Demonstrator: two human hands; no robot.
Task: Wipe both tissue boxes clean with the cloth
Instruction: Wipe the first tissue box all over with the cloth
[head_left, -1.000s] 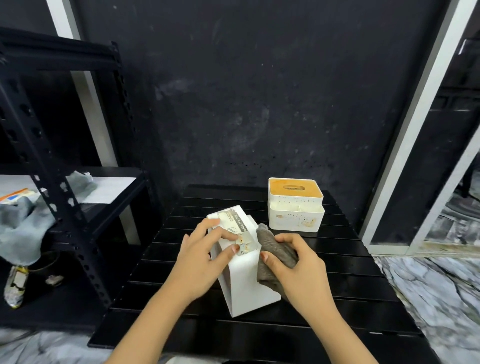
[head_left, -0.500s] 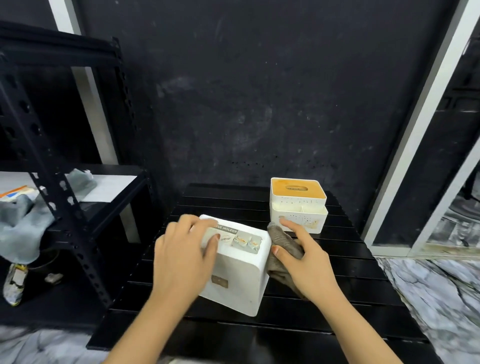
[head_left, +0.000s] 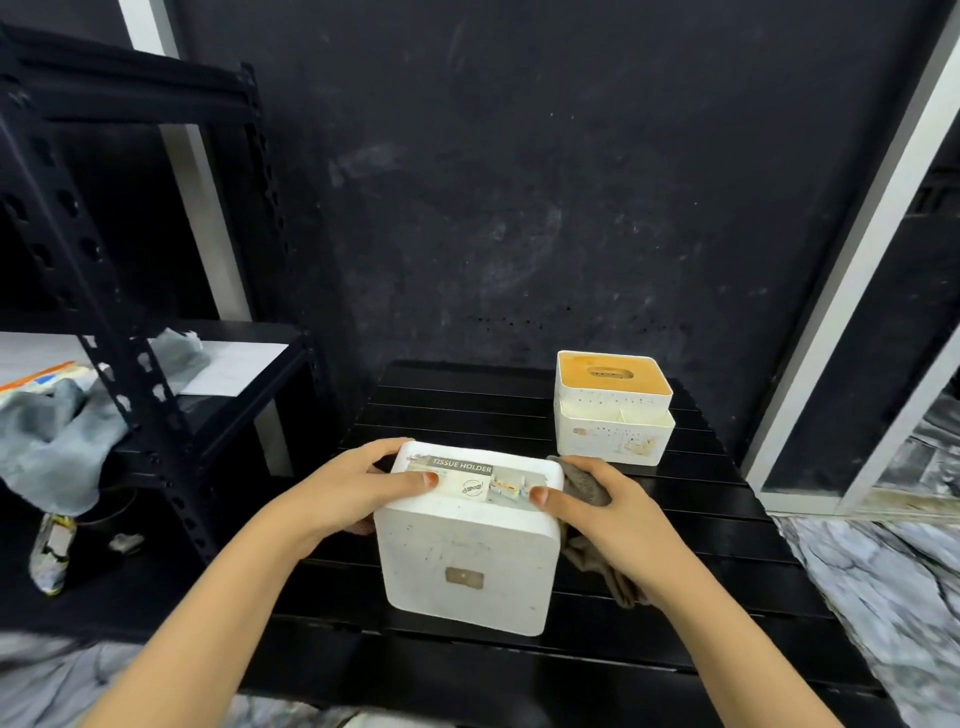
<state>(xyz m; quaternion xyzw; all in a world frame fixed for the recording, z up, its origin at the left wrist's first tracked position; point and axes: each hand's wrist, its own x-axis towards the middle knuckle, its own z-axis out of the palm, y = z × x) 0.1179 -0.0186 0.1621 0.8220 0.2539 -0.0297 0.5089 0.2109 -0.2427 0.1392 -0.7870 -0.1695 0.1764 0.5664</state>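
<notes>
A white tissue box (head_left: 467, 564) labelled "TISSUE HOLDER" is tipped with its underside toward me on the black slatted table (head_left: 727, 519). My left hand (head_left: 358, 488) grips its left side, thumb on the label. My right hand (head_left: 608, 514) holds the box's right side with the grey-brown cloth (head_left: 584, 480) pressed between palm and box; more cloth hangs below the wrist. A second white tissue box with an orange-brown lid (head_left: 613, 408) stands upright at the table's far right, untouched.
A black metal shelf rack (head_left: 135, 322) stands at the left, holding a grey rag (head_left: 57, 431), a paper sheet and a packet. Dark wall behind the table. A white door frame (head_left: 831, 291) and marble floor lie to the right.
The near box has been turned so its underside faces me and its label faces up. Both hands shifted to its two sides; the cloth moved with my right hand.
</notes>
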